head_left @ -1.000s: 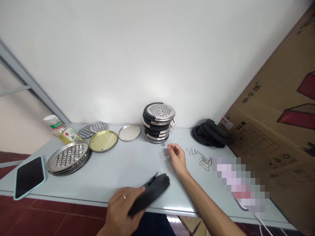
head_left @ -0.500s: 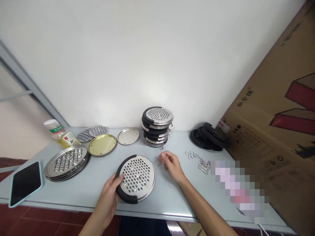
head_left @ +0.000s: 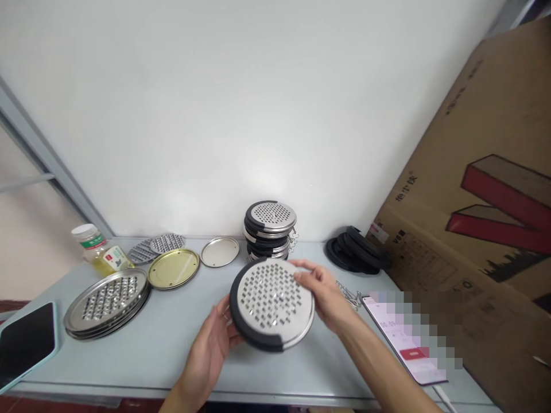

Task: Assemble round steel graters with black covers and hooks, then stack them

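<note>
A round metal grater (head_left: 275, 298) with a black half-rim grip is held up above the table, its perforated face toward me. My left hand (head_left: 215, 338) supports it at the lower left, on the black rim, with some fingers hidden underneath. My right hand (head_left: 322, 289) pinches its right edge, thumb on the metal face. Behind it stands a stack of similar graters (head_left: 271, 223) with black rims and small hooks at the side. Metal hooks (head_left: 350, 297) lie just right of my right hand, partly hidden by it.
Left are large grater discs (head_left: 107, 301), smaller perforated discs (head_left: 167, 244), a yellowish round plate (head_left: 173, 268), a silver plate (head_left: 219, 252), a bottle (head_left: 101, 252) and a dark-screened phone (head_left: 28, 344). Right are black rims (head_left: 357, 249), a lit phone (head_left: 404, 344) and a large cardboard box (head_left: 486, 229).
The grater has been raised and moved right. My right hand, free before, now grips its right edge. My left hand has shifted right along with it.
</note>
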`<state>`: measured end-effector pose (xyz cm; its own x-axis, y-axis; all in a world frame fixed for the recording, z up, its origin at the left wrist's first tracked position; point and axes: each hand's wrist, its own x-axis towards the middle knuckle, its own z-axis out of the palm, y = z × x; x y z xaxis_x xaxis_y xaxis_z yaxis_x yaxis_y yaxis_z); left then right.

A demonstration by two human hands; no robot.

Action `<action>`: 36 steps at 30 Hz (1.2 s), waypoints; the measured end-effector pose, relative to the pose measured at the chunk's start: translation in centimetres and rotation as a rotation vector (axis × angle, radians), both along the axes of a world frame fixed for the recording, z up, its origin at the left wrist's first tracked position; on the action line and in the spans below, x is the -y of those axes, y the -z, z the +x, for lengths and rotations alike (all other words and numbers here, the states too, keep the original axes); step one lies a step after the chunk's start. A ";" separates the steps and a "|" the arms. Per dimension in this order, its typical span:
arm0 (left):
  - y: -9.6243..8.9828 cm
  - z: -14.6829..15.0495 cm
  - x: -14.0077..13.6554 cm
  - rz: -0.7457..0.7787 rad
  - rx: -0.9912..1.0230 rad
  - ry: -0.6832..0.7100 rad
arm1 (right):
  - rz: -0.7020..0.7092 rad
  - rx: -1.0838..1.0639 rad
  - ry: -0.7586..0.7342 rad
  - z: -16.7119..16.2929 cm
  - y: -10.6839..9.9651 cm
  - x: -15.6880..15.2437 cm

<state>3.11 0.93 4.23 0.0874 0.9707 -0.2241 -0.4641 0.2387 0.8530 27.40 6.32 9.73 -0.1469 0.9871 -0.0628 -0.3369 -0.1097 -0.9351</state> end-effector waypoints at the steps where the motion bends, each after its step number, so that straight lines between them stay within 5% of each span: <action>1: 0.7 -0.1 -0.2 0.056 -0.083 0.025 | 0.030 -0.013 0.074 0.5 -1.4 -0.8; 5: 3.6 -0.3 -0.3 0.158 -0.445 0.056 | 0.226 0.043 0.405 2.2 -6.1 -5.4; 9: 4.5 0.0 0.5 0.250 -0.637 0.063 | 0.221 0.083 0.482 2.2 -7.4 -9.8; 17: 3.9 0.5 1.1 0.405 -0.796 0.036 | 0.205 0.313 0.538 -0.1 -6.6 -12.9; 28: 4.6 0.6 1.1 0.446 -0.816 0.027 | 0.387 0.845 0.583 0.8 -4.1 -11.7; 36: 4.4 1.0 1.2 0.439 -0.804 -0.055 | 0.327 1.291 0.664 7.1 -0.1 -9.6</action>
<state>4.13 -0.32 -0.14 0.0159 0.9811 0.1930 0.3075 -0.1885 0.9327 34.52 15.95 9.80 0.3072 0.8456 0.4366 0.8206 -0.0031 -0.5715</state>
